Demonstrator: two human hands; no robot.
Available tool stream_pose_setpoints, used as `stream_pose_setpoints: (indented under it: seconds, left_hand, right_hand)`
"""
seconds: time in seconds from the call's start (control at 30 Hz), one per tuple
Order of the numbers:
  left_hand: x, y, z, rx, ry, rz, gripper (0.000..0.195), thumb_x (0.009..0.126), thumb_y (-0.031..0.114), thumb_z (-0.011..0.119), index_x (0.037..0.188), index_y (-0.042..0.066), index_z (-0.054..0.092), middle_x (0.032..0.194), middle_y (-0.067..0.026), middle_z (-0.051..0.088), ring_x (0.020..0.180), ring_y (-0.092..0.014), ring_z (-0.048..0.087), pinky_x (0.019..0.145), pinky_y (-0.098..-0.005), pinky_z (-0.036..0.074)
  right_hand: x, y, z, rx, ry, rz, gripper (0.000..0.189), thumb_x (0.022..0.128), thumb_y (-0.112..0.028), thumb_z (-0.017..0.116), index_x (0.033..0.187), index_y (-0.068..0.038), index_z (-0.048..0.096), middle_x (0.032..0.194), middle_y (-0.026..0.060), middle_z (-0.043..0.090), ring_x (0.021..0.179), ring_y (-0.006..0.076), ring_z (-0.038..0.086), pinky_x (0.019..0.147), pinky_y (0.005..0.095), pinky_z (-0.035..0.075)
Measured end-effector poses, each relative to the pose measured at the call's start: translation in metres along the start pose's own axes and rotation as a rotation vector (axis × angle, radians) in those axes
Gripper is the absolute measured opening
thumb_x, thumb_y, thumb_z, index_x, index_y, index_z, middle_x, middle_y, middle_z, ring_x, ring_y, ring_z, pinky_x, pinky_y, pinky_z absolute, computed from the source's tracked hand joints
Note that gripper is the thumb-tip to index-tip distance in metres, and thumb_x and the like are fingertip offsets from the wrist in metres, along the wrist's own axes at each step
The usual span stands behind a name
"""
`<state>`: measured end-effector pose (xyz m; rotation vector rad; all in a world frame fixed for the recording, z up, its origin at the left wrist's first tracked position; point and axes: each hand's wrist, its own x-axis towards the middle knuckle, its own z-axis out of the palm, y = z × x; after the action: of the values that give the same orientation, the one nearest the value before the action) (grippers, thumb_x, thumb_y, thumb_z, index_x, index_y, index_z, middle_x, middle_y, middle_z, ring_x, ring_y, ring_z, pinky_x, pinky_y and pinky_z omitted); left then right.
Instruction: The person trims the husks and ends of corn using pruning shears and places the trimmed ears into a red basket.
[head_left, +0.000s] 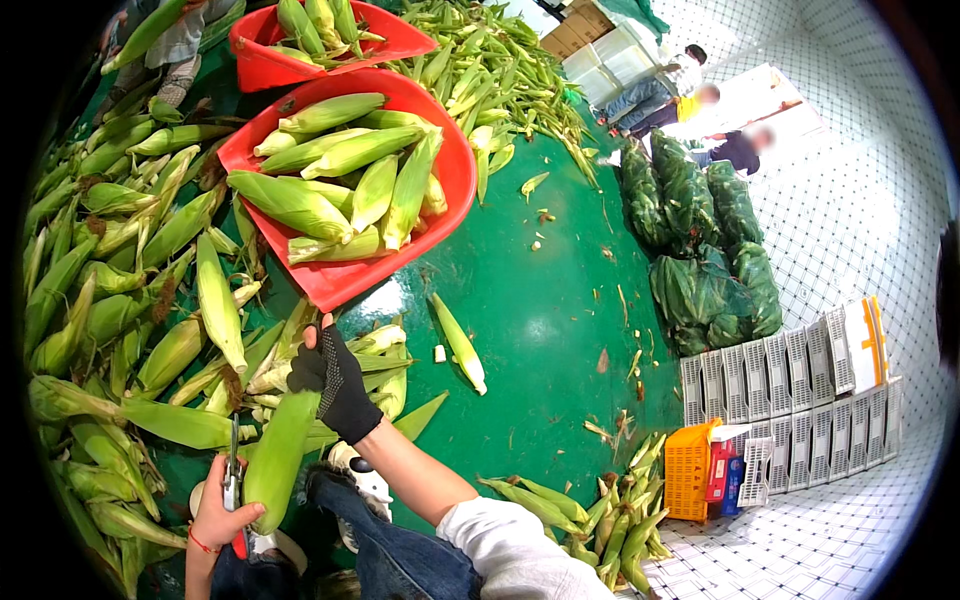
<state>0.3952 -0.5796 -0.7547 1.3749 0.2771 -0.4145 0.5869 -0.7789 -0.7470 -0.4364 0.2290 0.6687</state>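
My bare left hand (221, 510), a red cord round its wrist, holds pruning shears (231, 480) together with a green unhusked ear of corn (279, 461). The shears have a metal blade pointing away from me and a red handle end. My right hand (330, 379), in a black glove with bare fingertips, is just beyond that ear. Its fingertips are at the near corner of a red plastic scoop-shaped basket (465, 161); whether they grip it is unclear. Several ears (367, 176) lie in the basket. A large corn pile (97, 300) spreads to the left.
A second red basket (251, 64) and a husk heap (495, 67) are beyond. One ear (459, 345) lies on the green floor. At right stand filled mesh sacks (686, 202), grey crates (795, 367), an orange crate (686, 472) and more corn (622, 525). Other people sit farther off; one is upper left.
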Motion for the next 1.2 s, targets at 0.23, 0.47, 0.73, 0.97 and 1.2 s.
stream_pose_setpoints:
  seconds: [0.23, 0.47, 0.73, 0.97, 1.2]
  left_hand:
    - [-0.003, -0.015, -0.012, 0.158, 0.051, 0.062, 0.061, 0.060, 0.016, 0.078, 0.109, 0.004, 0.043, 0.092, -0.0026, 0.043, 0.084, -0.013, 0.042, 0.079, -0.0274, 0.038]
    - [-0.009, -0.013, -0.004, 0.010, 0.030, -0.023, 0.059, 0.064, 0.014, 0.076, 0.112, 0.004, 0.043, 0.094, -0.0013, 0.045, 0.086, -0.011, 0.044, 0.079, -0.0262, 0.039]
    - [-0.026, -0.005, 0.005, -0.302, 0.099, 0.031, 0.057, 0.068, 0.012, 0.075, 0.114, 0.005, 0.042, 0.099, -0.0011, 0.048, 0.090, -0.010, 0.048, 0.079, -0.0250, 0.042]
    - [-0.011, 0.016, 0.009, -0.150, 0.205, 0.187, 0.057, 0.070, 0.011, 0.071, 0.117, 0.003, 0.040, 0.104, -0.0031, 0.049, 0.091, -0.012, 0.050, 0.081, -0.0257, 0.043]
    - [-0.012, 0.002, 0.004, -0.375, 0.257, 0.042, 0.047, 0.079, 0.010, 0.065, 0.120, 0.004, 0.043, 0.100, -0.0079, 0.055, 0.090, -0.017, 0.055, 0.078, -0.0297, 0.045]
  right_hand:
    - [-0.003, 0.016, 0.025, -0.429, 0.275, -0.108, 0.043, 0.095, -0.048, 0.040, 0.073, -0.011, 0.048, 0.052, -0.0019, 0.038, 0.045, 0.0100, 0.037, 0.046, 0.0250, 0.031]
    - [0.001, 0.015, 0.012, -0.797, 0.168, -0.263, 0.043, 0.098, -0.040, 0.038, 0.071, -0.009, 0.052, 0.058, -0.0025, 0.043, 0.049, 0.0070, 0.038, 0.047, 0.0230, 0.029]
    - [-0.006, -0.021, -0.007, -0.777, 0.350, -0.634, 0.027, 0.097, -0.033, 0.044, 0.083, -0.010, 0.049, 0.060, -0.0019, 0.040, 0.051, 0.0079, 0.039, 0.049, 0.0228, 0.031]
    - [-0.065, 0.090, -0.023, -0.719, -0.021, 0.023, 0.058, 0.090, -0.042, 0.054, 0.132, -0.005, 0.037, 0.122, 0.0076, 0.048, 0.110, 0.0154, 0.047, 0.094, 0.0302, 0.038]
    - [-0.081, 0.096, -0.006, -0.530, -0.132, 0.187, 0.068, 0.087, -0.031, 0.061, 0.139, -0.005, 0.025, 0.125, 0.0097, 0.048, 0.111, 0.0181, 0.048, 0.092, 0.0307, 0.043]
